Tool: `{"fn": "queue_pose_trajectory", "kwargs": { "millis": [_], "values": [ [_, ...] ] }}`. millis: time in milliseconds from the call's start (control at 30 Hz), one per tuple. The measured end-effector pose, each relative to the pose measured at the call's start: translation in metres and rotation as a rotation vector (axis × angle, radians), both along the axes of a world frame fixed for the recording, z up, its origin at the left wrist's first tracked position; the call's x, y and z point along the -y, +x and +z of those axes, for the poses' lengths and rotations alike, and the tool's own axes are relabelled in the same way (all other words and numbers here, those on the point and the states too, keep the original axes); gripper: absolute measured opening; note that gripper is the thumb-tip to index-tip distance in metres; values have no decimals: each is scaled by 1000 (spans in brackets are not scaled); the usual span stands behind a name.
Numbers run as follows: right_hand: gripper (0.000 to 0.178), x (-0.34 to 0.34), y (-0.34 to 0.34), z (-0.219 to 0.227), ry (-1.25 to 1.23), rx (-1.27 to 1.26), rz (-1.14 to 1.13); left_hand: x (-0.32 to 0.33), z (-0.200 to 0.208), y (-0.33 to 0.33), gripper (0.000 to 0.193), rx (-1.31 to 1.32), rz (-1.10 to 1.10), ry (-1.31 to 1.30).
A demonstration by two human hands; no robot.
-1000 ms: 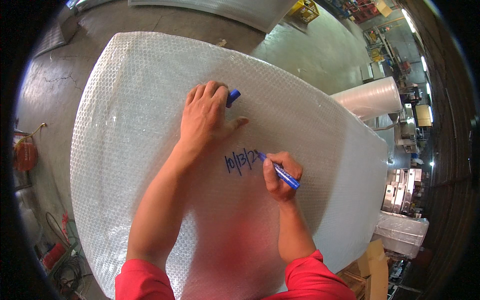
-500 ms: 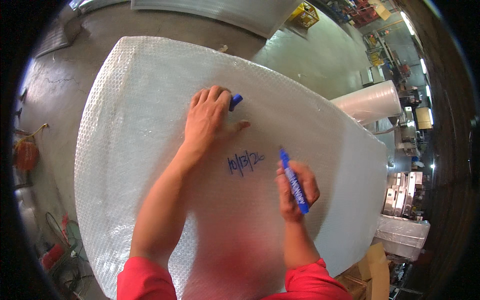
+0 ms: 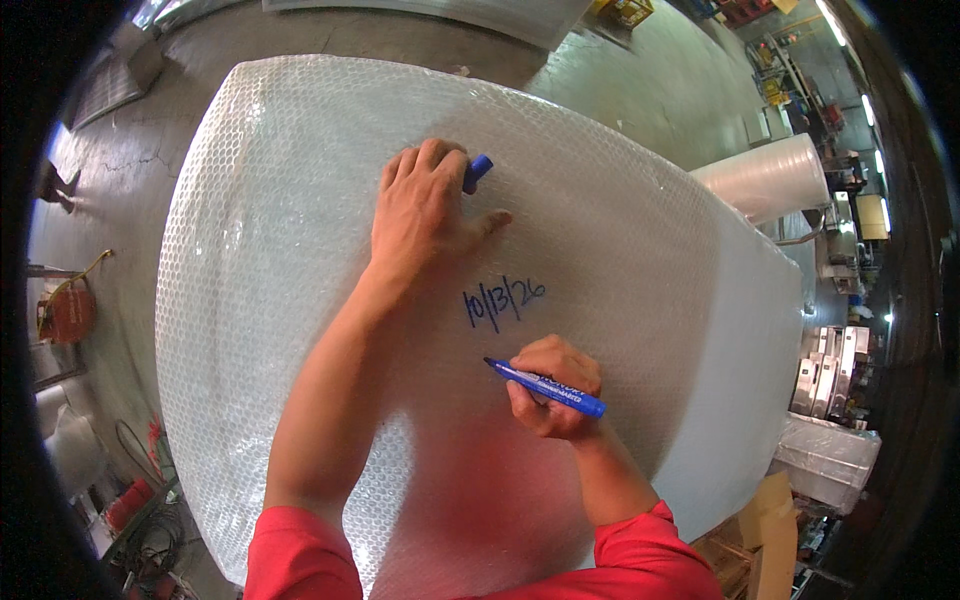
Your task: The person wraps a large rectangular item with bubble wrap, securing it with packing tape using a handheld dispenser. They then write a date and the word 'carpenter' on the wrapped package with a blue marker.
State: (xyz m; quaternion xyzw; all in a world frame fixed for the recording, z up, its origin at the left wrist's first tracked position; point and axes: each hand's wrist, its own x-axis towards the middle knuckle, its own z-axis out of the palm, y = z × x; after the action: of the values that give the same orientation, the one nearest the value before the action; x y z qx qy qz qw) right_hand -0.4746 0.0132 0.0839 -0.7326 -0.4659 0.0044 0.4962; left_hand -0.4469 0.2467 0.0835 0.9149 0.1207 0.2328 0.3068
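Note:
A broad panel covered in bubble wrap (image 3: 250,230) spreads out in front of me. My left hand (image 3: 422,210) lies on it, palm down, with a blue marker cap (image 3: 480,172) tucked at its fingers. In my right hand (image 3: 566,362) is a blue marker (image 3: 555,392), gripped like a pen, its dark tip pointing left. That tip sits close to the wrap, just below a short line of dark blue handwriting (image 3: 505,300); whether it touches, I cannot tell.
A large roll of clear wrap (image 3: 770,180) stands beyond the panel's right edge. A plastic-wrapped box (image 3: 828,458) and an open cardboard box (image 3: 770,530) are at the lower right. On the left floor are a red machine (image 3: 68,308) and cables; a person's feet (image 3: 60,190) show farther back.
My right hand has swung left and turned, bringing the marker tip from right of the writing to below it. My left hand stays on the wrap with the cap. The view has shifted slightly.

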Motion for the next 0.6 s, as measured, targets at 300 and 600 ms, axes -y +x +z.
{"fn": "queue_pose_trajectory", "kwargs": {
  "millis": [300, 600],
  "values": [
    [16, -7, 0, 0, -40, 16, -19, -2, -5, 1, 43, -4, 1, 42],
    [13, 1, 4, 2, -45, 18, 60, -3, -7, 2, 44, -10, -2, 45]
  ]
}}
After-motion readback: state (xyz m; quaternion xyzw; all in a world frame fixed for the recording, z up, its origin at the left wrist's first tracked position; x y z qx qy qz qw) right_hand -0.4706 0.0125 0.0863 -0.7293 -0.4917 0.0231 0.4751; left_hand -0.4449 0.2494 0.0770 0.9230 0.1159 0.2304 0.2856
